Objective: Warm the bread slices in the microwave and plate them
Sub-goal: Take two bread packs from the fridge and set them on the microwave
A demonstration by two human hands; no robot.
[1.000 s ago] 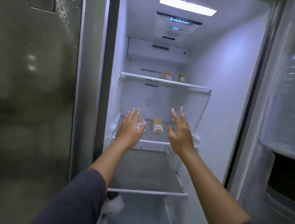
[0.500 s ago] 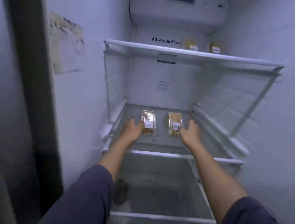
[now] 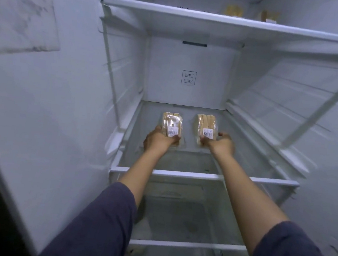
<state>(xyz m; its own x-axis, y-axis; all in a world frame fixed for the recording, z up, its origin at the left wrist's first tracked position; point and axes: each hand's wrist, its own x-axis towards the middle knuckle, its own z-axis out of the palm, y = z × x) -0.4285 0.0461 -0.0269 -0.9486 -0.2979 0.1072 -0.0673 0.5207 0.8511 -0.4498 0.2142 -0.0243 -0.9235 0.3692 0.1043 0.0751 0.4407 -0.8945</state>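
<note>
Two clear packs of bread slices with barcode labels lie side by side on the fridge's middle glass shelf (image 3: 200, 176). My left hand (image 3: 158, 140) has its fingers around the near end of the left bread pack (image 3: 172, 122). On the near end of the right bread pack (image 3: 205, 125), my right hand (image 3: 220, 143) is closed in the same way. Both packs still rest on the shelf.
Both arms reach deep into the open fridge between its white side walls. The upper shelf (image 3: 198, 16) carries two more bread packs (image 3: 233, 10) at the back. A lower glass shelf (image 3: 187, 244) sits beneath my forearms. A stained paper (image 3: 19, 7) hangs on the left wall.
My head has moved further into the fridge. Both hands went from reaching in open to closing on the near ends of the two bread packs.
</note>
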